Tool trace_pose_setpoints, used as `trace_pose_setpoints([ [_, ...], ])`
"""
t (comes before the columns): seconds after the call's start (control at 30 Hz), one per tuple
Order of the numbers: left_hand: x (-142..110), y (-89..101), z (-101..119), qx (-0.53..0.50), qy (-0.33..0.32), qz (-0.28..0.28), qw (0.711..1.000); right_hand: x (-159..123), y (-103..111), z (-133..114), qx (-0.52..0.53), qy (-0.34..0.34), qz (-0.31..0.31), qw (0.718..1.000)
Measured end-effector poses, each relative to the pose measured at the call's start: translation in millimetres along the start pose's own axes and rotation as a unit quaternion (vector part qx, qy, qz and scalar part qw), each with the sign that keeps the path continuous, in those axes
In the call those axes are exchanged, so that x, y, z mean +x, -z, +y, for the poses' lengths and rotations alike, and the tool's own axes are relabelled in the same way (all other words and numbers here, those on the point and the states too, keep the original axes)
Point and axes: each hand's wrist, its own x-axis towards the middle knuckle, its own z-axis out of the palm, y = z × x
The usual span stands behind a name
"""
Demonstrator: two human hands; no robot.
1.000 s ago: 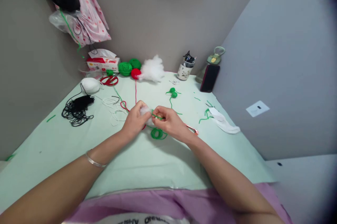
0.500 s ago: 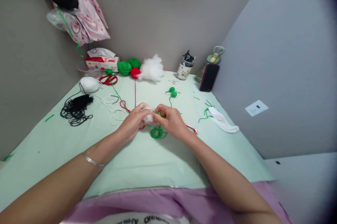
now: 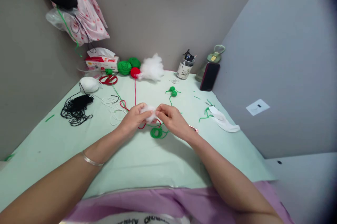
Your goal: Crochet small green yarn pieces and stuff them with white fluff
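Between my two hands, over the middle of the table, is a tuft of white fluffy stuffing (image 3: 150,113). My left hand (image 3: 135,118) pinches it from the left, thumb on top. From the right, my right hand (image 3: 170,118) grips its edge between thumb and fingers. Whatever lies beneath the tuft is mostly hidden by the fingers. Red yarn (image 3: 142,126) shows just under the hands. A loose coil of green yarn (image 3: 156,132) rests on the table in front of them. Part of an orange-pink tool (image 3: 194,129) sticks out by my right wrist.
Behind lie green yarn balls (image 3: 124,67), a red ball (image 3: 135,73) and a white stuffing heap (image 3: 152,67). Black yarn (image 3: 76,110), a white ball (image 3: 89,84) and red scissors (image 3: 108,79) are left. A pen jar (image 3: 185,69), phone (image 3: 210,77) and white cloth (image 3: 223,120) are right.
More of the white tuft now shows between my hands, spread wider. My right hand's fingertips have shifted onto its right edge, and the green yarn formerly at them is no longer visible there.
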Motion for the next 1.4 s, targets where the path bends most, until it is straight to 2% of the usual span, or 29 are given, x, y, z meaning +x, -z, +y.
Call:
trace_pose_setpoints([
  [0.17, 3.3, -0.2, -4.1, 0.085, -0.059, 0.079, 0.991, -6.0, -9.9, -7.8, -0.031, 0.009, -0.005, 0.999],
  [0.27, 1.1, -4.3, -4.8, 0.114, -0.094, 0.122, 0.982, -6.3, -13.2, -10.0, -0.005, 0.007, -0.012, 1.000],
  [0.37, -3.6, -9.3, -4.0, 0.120, -0.119, 0.135, 0.976, -3.6, -11.8, -10.1, 0.031, -0.010, -0.007, 0.999],
  [0.53, -8.5, -12.6, -4.3, 0.113, -0.133, 0.115, 0.978, 5.0, -9.2, -1.6, 0.080, -0.033, 0.016, 0.996],
  [0.67, -10.7, -11.5, -2.1, 0.101, -0.122, 0.093, 0.983, 8.2, -10.4, 5.4, 0.075, -0.049, 0.039, 0.995],
  [0.87, -13.4, -7.9, 9.7, 0.038, -0.075, 0.007, 0.996, 5.5, -7.9, 4.6, 0.044, -0.045, 0.080, 0.995],
  [1.1, -6.7, 2.2, 5.9, 0.028, -0.038, -0.020, 0.999, 1.0, -5.5, 1.4, 0.016, -0.024, 0.065, 0.997],
  [1.2, -5.3, 2.1, 2.2, 0.041, -0.046, 0.007, 0.998, -0.9, -5.2, -1.5, 0.004, -0.011, 0.042, 0.999],
  [1.4, -2.9, -8.3, -3.3, 0.046, -0.086, 0.113, 0.989, -6.4, -10.7, -10.0, -0.029, 0.020, 0.007, 0.999],
])
